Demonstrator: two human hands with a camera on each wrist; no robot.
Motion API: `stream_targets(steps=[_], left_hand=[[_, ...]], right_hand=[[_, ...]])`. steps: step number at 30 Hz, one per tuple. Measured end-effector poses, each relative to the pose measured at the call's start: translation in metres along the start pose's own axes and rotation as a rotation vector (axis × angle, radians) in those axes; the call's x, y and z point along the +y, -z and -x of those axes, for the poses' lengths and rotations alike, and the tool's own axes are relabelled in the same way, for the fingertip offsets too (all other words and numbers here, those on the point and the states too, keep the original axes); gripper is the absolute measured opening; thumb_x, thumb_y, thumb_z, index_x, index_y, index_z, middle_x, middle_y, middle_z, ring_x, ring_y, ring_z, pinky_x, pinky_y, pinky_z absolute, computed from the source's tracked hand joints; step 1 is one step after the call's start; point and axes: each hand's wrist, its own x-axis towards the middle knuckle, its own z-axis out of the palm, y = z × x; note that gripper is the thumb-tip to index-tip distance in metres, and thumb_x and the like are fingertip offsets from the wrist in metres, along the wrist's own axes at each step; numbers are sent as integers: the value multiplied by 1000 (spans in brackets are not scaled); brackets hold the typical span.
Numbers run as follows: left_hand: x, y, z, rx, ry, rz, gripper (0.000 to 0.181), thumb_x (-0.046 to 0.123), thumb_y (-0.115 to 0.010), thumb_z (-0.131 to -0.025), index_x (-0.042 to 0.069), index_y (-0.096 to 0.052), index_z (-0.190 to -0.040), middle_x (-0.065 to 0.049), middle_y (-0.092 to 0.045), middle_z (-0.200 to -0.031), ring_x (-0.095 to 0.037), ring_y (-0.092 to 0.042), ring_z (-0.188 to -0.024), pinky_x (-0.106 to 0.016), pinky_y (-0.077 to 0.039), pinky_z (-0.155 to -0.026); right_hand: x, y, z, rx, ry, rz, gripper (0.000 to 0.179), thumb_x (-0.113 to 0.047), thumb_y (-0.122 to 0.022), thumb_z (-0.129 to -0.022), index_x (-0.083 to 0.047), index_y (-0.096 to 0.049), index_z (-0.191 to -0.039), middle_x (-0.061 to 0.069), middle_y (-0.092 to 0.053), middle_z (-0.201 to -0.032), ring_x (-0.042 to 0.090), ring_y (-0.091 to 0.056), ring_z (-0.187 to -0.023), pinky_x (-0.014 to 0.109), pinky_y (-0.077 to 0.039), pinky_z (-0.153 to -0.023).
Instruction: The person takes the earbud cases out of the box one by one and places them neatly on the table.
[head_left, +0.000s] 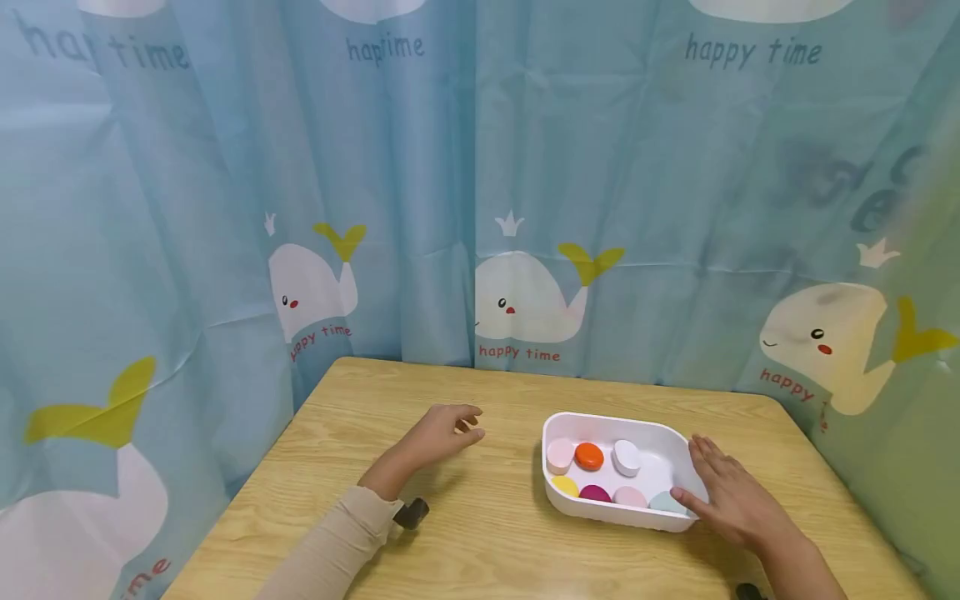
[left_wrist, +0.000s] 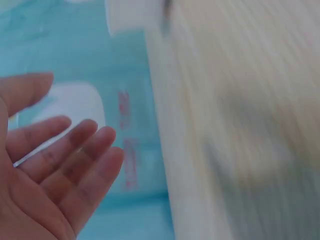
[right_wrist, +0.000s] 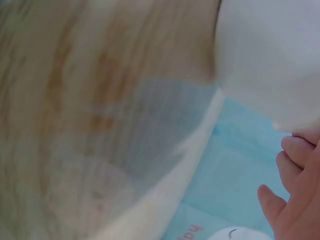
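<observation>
Tray (head_left: 619, 514) of white plastic, rectangular with rounded corners, sits on the wood-grain surface (head_left: 465, 533), long axis roughly left to right. Right hand (head_left: 737, 502) is nearer, at its right end, fingers extended, thumb over the rim (contact pressure cannot be told). Left hand (head_left: 437, 435) hangs relaxed, holding nothing, well apart to its left. Inside lie small rounded pieces, including an orange disc (head_left: 589, 456) and a white oval block (head_left: 626, 458); the right thumb overlaps a pale-blue disc (head_left: 666, 502).
</observation>
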Motion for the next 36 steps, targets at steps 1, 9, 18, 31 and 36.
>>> stream_targets(steps=[1,9,18,31,36], left_hand=[[5,-3,-7,4,4,32,43,33,-61,-97,7,-59,-131,-4,-66,-113,-18,-63,-99,-34,-54,-80],[30,-17,-44,-3,20,137,36,29,-67,-93,5,-65,-120,3,-66,-100,-15,-62,-93,-29,-53,-75],[51,-31,-59,4,36,112,30,23,-69,-92,7,-66,-118,6,-66,-94,-11,-61,-87,-24,-52,-69],[80,-50,-99,-133,139,226,40,20,-73,-90,-1,-62,-122,-2,-65,-91,-12,-64,-73,-25,-56,-60],[89,-62,-105,-160,159,161,39,20,-73,-89,0,-63,-122,-3,-66,-92,-11,-63,-72,-23,-55,-58]], right_hand=[[-1,1,0,-5,-1,-5,87,-51,-53,-96,14,-25,-146,32,-23,-152,47,-19,-140,47,2,-117],[-3,-4,0,-24,2,-22,88,-51,-54,-95,13,-24,-146,30,-22,-153,46,-19,-140,49,-8,-117],[-3,-8,2,-18,5,-21,86,-50,-52,-97,14,-22,-147,31,-21,-153,46,-20,-140,12,17,-101],[-4,-5,0,-32,-28,-33,87,-50,-49,-98,13,-16,-148,30,-17,-155,47,-17,-140,54,-8,-116],[-4,-6,3,-38,-35,-38,87,-50,-49,-98,13,-17,-148,31,-17,-154,48,-17,-140,45,0,-117]])
